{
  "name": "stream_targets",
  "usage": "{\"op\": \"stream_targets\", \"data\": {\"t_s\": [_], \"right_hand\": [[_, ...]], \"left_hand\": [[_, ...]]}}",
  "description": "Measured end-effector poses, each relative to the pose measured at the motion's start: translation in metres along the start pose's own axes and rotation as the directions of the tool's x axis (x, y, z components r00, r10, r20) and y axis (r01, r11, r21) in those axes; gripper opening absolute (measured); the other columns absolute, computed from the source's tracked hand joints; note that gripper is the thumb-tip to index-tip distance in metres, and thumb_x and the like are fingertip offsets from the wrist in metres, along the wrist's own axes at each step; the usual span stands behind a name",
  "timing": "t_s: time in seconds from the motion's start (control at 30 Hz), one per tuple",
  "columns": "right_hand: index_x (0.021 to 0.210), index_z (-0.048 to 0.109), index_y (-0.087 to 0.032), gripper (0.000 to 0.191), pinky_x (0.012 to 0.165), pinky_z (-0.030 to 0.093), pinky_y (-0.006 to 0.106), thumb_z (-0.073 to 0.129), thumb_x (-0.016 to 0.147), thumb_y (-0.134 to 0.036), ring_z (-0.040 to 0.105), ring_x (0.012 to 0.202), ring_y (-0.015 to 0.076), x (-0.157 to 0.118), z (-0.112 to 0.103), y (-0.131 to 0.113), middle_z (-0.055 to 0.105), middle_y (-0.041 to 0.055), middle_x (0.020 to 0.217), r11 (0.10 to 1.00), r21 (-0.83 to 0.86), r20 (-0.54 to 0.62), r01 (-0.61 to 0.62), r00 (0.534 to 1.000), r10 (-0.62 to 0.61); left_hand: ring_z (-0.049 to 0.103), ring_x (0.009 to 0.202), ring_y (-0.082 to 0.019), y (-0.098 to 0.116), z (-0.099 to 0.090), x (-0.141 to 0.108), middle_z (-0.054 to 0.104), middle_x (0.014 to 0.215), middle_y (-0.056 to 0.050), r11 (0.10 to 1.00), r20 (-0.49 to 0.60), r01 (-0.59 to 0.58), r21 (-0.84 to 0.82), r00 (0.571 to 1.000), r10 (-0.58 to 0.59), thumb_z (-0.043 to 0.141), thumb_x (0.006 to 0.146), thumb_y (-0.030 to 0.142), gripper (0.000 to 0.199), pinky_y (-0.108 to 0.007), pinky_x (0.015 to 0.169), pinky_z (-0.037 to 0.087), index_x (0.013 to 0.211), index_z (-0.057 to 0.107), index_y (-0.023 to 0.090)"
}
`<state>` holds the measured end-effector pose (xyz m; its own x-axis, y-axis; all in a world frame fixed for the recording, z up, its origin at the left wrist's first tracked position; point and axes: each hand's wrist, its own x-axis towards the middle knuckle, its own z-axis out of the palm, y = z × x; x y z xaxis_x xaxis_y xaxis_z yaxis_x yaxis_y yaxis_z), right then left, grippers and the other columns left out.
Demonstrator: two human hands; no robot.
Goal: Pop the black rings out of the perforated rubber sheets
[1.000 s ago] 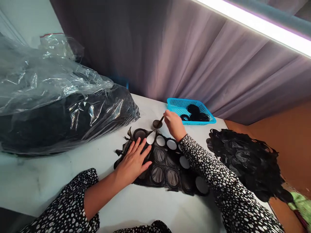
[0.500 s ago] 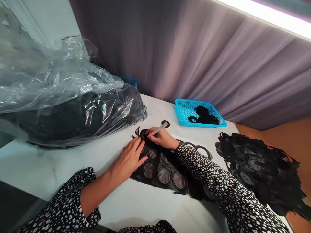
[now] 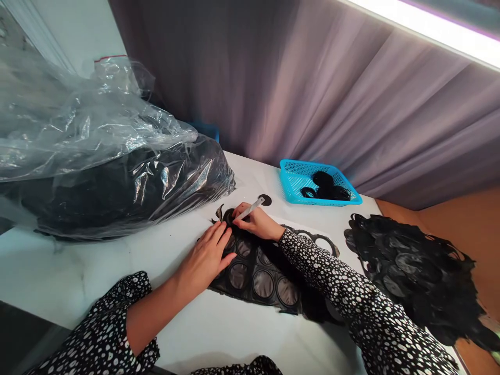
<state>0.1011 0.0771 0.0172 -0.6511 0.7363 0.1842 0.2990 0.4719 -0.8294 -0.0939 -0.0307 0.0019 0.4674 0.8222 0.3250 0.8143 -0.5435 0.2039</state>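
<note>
A black sheet [image 3: 262, 284] with rows of round outlines lies on the white table in front of me. My left hand [image 3: 207, 255] rests flat on its left part, fingers extended. My right hand [image 3: 255, 219] grips a slim, pale-handled tool [image 3: 249, 209] like a pen, its tip hidden by the fingers at a black ring [image 3: 229, 216] near the sheet's far left corner. A dark curled scrap [image 3: 219, 212] sticks up beside that corner. One black disc [image 3: 265, 200] lies just beyond my right hand.
A blue basket [image 3: 291, 195] holding black rings and discs stands at the back. To the right is a heap of black round pieces [image 3: 410, 276]. A large clear bag of black material [image 3: 117, 187] fills the left. Behind hangs a grey curtain [image 3: 250, 78].
The view has shifted slightly. My right hand and the tool have moved a little at the same corner, while my left hand stays in place on the sheet.
</note>
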Motion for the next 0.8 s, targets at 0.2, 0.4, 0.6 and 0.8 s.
{"op": "stream_targets", "data": {"t_s": [0.2, 0.4, 0.6, 0.8], "right_hand": [[0.088, 0.056, -0.017, 0.007, 0.081, 0.045, 0.032, 0.052, 0.094, -0.017, 0.054, 0.087, 0.019, -0.009, 0.018, -0.018, 0.057, 0.0064, 0.093, 0.908, -0.406, 0.047, 0.103, 0.995, -0.092], [0.099, 0.056, -0.015, 0.013, 0.085, 0.044, 0.037, 0.044, 0.094, -0.011, 0.053, 0.093, 0.0254, -0.005, 0.01, -0.013, 0.062, 0.0138, 0.1, 0.73, -0.683, -0.055, 0.021, 0.995, -0.08], [0.087, 0.056, -0.018, 0.018, 0.073, 0.045, 0.03, 0.042, 0.096, -0.024, 0.059, 0.078, 0.0193, -0.035, -0.088, -0.038, 0.07, 0.0094, 0.096, 0.857, -0.427, -0.628, -0.289, 0.776, -0.051], [0.089, 0.066, -0.02, 0.028, 0.063, 0.044, 0.031, 0.046, 0.091, -0.039, 0.056, 0.063, 0.0193, -0.191, -0.141, -0.053, 0.07, 0.0071, 0.082, 0.691, -0.362, -0.846, -0.626, 0.532, 0.038]], "left_hand": [[0.046, 0.132, -0.033, -0.001, 0.001, 0.0, 0.051, 0.139, -0.021, 1.0, -0.002, 0.003, 0.011, 1.0, -0.003, 0.043, 0.099, 0.043, 0.046, -0.05, 0.107, 0.043, 0.129, 0.053, 0.01], [0.045, 0.134, -0.033, 0.0, 0.0, 0.001, 0.049, 0.14, -0.021, 1.0, 0.031, 0.005, 0.028, 0.999, -0.006, 0.047, 0.098, 0.041, 0.046, -0.048, 0.109, 0.041, 0.129, 0.054, 0.009], [0.051, 0.127, -0.033, -0.007, -0.014, 0.006, 0.053, 0.137, -0.02, 0.999, 0.058, -0.025, 0.046, 0.998, 0.022, 0.049, 0.097, 0.044, 0.045, -0.048, 0.103, 0.045, 0.127, 0.058, 0.011], [0.06, 0.107, -0.034, -0.01, -0.032, 0.104, 0.067, 0.1, -0.014, 0.998, 0.357, -0.001, 0.069, 0.934, -0.024, 0.066, 0.088, 0.03, 0.018, -0.045, 0.093, 0.047, 0.095, 0.07, 0.014]]}}
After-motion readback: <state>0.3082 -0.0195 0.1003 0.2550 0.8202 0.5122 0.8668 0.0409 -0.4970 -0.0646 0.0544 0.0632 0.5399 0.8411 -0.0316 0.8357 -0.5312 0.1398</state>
